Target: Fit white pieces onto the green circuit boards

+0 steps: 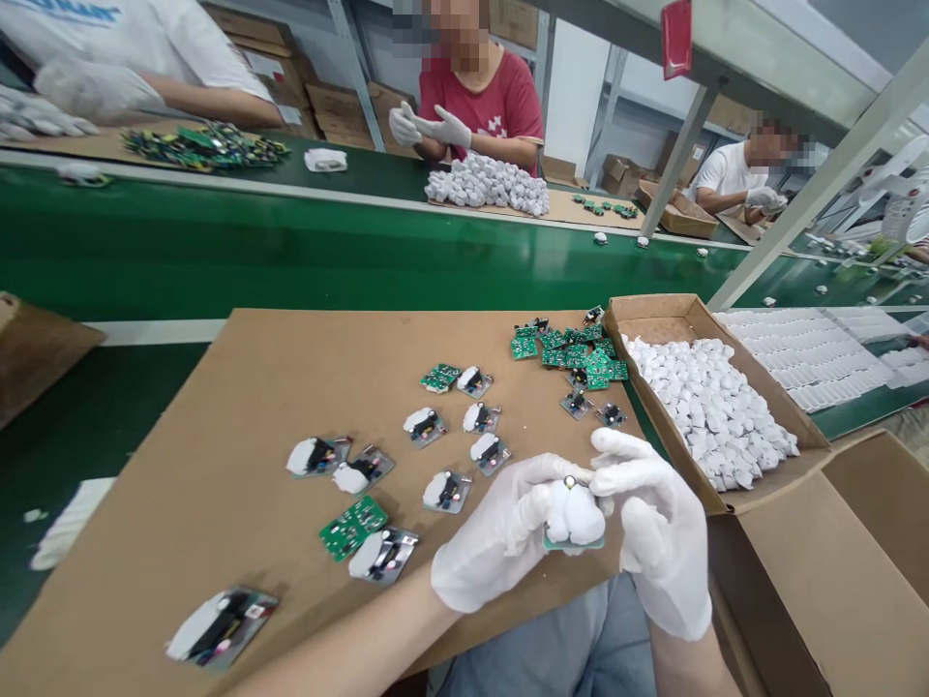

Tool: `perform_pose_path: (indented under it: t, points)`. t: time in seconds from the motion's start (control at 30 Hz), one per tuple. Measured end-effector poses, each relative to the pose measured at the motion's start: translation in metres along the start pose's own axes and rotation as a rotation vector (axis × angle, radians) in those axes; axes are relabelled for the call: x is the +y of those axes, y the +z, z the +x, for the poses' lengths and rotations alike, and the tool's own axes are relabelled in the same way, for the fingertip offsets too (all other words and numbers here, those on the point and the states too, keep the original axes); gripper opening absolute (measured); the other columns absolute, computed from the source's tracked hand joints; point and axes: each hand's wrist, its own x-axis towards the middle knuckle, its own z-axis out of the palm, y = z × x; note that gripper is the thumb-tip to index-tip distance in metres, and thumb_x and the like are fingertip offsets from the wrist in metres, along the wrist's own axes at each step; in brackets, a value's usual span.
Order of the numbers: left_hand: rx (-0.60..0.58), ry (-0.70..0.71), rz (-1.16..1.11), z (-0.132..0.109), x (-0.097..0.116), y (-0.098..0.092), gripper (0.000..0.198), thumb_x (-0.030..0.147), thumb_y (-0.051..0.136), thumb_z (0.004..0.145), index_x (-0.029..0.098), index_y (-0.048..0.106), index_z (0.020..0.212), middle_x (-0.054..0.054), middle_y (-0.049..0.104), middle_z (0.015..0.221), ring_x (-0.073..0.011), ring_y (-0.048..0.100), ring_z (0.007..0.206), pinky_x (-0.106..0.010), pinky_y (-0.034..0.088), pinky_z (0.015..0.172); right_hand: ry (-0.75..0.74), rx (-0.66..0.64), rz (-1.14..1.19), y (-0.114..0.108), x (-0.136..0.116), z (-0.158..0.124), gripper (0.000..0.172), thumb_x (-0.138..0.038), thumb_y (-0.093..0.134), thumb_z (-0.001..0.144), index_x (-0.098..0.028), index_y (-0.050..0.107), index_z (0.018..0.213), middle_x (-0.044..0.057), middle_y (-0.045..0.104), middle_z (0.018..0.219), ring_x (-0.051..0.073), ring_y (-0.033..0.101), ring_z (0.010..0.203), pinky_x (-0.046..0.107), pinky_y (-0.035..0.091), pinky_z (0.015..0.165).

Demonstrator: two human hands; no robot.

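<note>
Both hands wear white gloves. My left hand [497,532] is closed on a small circuit board with a white puffy piece on it [575,515], held above the front of the brown board. Beside it, my right hand [664,542] has its fingers stretched out and thumb apart, the fingertips at the held part's right upper edge. Whether they press on it I cannot tell. Several similar boards with white pieces, such as one circuit board [381,556], lie to the left on the brown board [290,378]. A bare green circuit board [353,528] lies among them.
A pile of green circuit boards [573,350] lies at the back right. Next to it, a cardboard box [668,305] holds many white pieces [715,407]. An open carton [834,571] stands at right. Beyond runs a green conveyor [326,252], with gloved co-workers across it.
</note>
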Motion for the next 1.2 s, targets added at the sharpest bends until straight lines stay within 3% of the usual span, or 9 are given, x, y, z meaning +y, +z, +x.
perform_pose_path:
  t: [0.1,0.2,0.3,0.53,0.77,0.93,1.03,1.13,1.2]
  points:
    - [0.054,-0.011,0.02,0.0,-0.001,-0.002,0.05,0.061,0.078,0.068,0.014,0.064,0.073,0.002,0.05,0.055,-0.0115,0.047,0.053,-0.025,0.041,0.053,0.063,-0.023,0.095,0.007,-0.003,0.007,0.02,-0.044,0.07,0.087,-0.024,0.069,0.089,0.007,0.073,0.105,0.021,0.071,0.086,0.031,0.058,0.069]
    - [0.065,-0.017,0.044,0.002,0.002,-0.002,0.052,0.062,0.078,0.067,0.014,0.058,0.067,0.0,0.053,0.059,-0.0119,0.046,0.055,-0.025,0.04,0.052,-0.002,-0.085,0.063,0.006,-0.002,0.011,0.017,-0.041,0.063,0.093,-0.026,0.069,0.098,0.004,0.074,0.101,0.021,0.07,0.09,0.035,0.058,0.08]
    - [0.01,0.004,0.022,0.004,0.003,-0.001,0.054,0.063,0.074,0.071,0.015,0.051,0.059,0.0,0.051,0.056,-0.0111,0.045,0.055,-0.024,0.038,0.052,-0.161,-0.232,-0.156,-0.004,0.001,0.015,0.036,-0.048,0.051,0.097,-0.029,0.065,0.124,0.007,0.071,0.114,0.025,0.066,0.106,0.04,0.054,0.091]
    - [0.079,-0.006,-0.061,0.005,-0.001,-0.005,0.046,0.054,0.079,0.071,0.014,0.057,0.065,0.004,0.047,0.058,-0.0071,0.039,0.051,-0.019,0.038,0.051,-0.513,-0.313,-0.488,-0.008,0.005,0.027,0.042,-0.041,0.049,0.099,-0.035,0.051,0.141,0.008,0.07,0.107,0.02,0.066,0.082,0.036,0.053,0.074]
    - [0.015,0.074,-0.069,0.012,0.014,-0.008,0.043,0.057,0.059,0.088,0.015,0.066,0.081,-0.003,0.057,0.081,-0.0127,0.05,0.07,-0.024,0.046,0.065,-0.437,-0.27,-0.505,-0.006,0.005,0.049,0.059,-0.034,0.06,0.096,-0.034,0.038,0.15,0.005,0.069,0.101,0.022,0.065,0.092,0.038,0.053,0.082]
    - [0.072,0.127,-0.069,0.013,0.017,-0.011,0.033,0.042,0.067,0.088,0.016,0.061,0.069,0.001,0.052,0.071,-0.0096,0.047,0.065,-0.019,0.044,0.061,-0.497,-0.287,-0.545,0.0,0.006,0.048,0.045,-0.029,0.062,0.094,-0.039,0.056,0.137,0.004,0.071,0.11,0.021,0.063,0.09,0.037,0.053,0.078]
    - [0.138,0.105,-0.118,0.015,0.019,-0.012,0.03,0.044,0.066,0.088,0.017,0.066,0.075,-0.001,0.06,0.077,-0.0124,0.056,0.074,-0.022,0.048,0.07,-0.342,-0.243,-0.45,0.004,0.008,0.054,0.044,-0.027,0.065,0.092,-0.036,0.058,0.135,0.004,0.071,0.11,0.02,0.065,0.091,0.033,0.055,0.072]
    - [0.308,0.033,-0.088,0.017,0.02,-0.014,0.033,0.047,0.069,0.083,0.017,0.07,0.097,-0.008,0.07,0.097,-0.0204,0.064,0.09,-0.032,0.051,0.084,-0.107,-0.185,-0.414,0.009,0.016,0.094,0.056,-0.033,0.06,0.095,-0.03,0.042,0.148,0.006,0.071,0.115,0.019,0.067,0.093,0.031,0.057,0.074]
    - [0.437,-0.016,0.052,0.019,0.017,-0.018,0.036,0.045,0.073,0.078,0.015,0.069,0.098,-0.012,0.072,0.099,-0.0226,0.067,0.086,-0.035,0.052,0.081,-0.034,-0.181,-0.572,0.016,0.028,0.141,0.052,-0.039,0.055,0.096,-0.025,0.047,0.145,0.005,0.072,0.113,0.017,0.069,0.086,0.03,0.057,0.075]
